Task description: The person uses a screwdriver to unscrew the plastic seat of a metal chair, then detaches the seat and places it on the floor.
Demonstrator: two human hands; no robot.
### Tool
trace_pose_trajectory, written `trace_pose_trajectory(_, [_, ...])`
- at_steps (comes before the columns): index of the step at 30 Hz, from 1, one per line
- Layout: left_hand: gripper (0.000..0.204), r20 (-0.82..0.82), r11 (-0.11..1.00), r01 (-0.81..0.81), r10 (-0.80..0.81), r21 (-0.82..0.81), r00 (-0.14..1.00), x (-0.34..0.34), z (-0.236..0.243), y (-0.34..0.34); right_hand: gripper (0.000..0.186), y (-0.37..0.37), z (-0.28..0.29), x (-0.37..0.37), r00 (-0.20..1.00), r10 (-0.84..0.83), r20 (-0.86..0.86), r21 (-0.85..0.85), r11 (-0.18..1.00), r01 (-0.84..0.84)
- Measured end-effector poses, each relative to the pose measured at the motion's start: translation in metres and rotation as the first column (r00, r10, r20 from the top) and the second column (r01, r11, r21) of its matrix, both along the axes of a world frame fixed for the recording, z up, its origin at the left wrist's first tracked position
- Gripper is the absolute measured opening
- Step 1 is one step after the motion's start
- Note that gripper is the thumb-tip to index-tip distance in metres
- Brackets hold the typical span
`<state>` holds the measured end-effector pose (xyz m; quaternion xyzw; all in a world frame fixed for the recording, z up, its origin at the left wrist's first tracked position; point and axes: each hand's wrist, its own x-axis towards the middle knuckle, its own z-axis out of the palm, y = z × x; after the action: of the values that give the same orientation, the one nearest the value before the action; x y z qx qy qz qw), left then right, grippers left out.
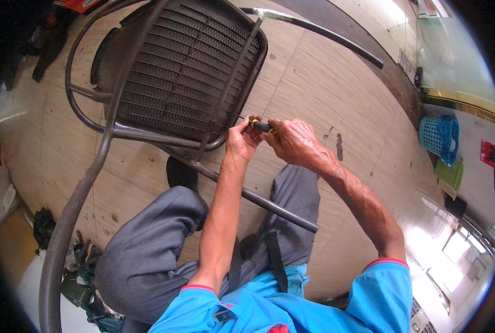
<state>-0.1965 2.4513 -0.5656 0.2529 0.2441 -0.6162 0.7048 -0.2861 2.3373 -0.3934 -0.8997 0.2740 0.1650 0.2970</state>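
A black-and-yellow handled screwdriver (262, 126) sits between my two hands, its thin shaft pointing left toward the rim of a chair. My right hand (295, 140) is closed round the back end of the handle. Close by, the fingers of my left hand (243, 140) pinch the front of the handle near the shaft. The chair (186, 72) lies tipped over in front of me, its dark ribbed seat facing up and its tubular metal legs sticking out. Whether the screwdriver's tip touches the seat edge or a screw cannot be made out.
One chair leg (270, 210) crosses over my lap, and a thick bent tube (78, 205) rises along the left. A blue basket (437, 135) and a green container (449, 176) stand at the right wall. Dark clutter (81, 277) lies at lower left on the tiled floor (353, 111).
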Motion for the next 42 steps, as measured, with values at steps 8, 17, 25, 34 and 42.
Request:
trace_pose_trajectory(8, [0.027, 0.073, 0.986, 0.138, -0.145, 0.099, 0.987, -0.011, 0.021, -0.015, 0.037, 0.006, -0.001, -0.008, 0.986, 0.143, 0.081, -0.278, 0.954, -0.115])
trace_pose_trajectory(17, [0.032, 0.082, 0.992, 0.121, -0.124, 0.034, 0.989, 0.002, 0.011, -0.01, 0.031, 0.0, -0.002, 0.007, 0.92, -0.389, -0.058, 0.244, 0.888, 0.391])
trace_pose_trajectory(25, [0.028, 0.029, 0.998, 0.033, -0.031, -0.055, 0.999, -0.001, 0.011, -0.001, 0.027, 0.007, -0.008, 0.011, 0.999, 0.037, 0.031, -0.053, 0.998, -0.035])
trace_pose_trajectory(34, [0.023, 0.108, 0.972, 0.176, -0.193, 0.154, 0.975, 0.005, 0.018, -0.004, 0.032, 0.011, -0.007, 0.003, 0.982, 0.179, 0.055, -0.198, 0.966, -0.165])
trace_pose_trajectory(42, [0.023, 0.103, 0.99, 0.105, -0.115, 0.096, 0.988, 0.009, 0.018, -0.007, 0.055, 0.009, -0.009, 0.001, 0.957, -0.279, -0.08, 0.106, 0.952, 0.286])
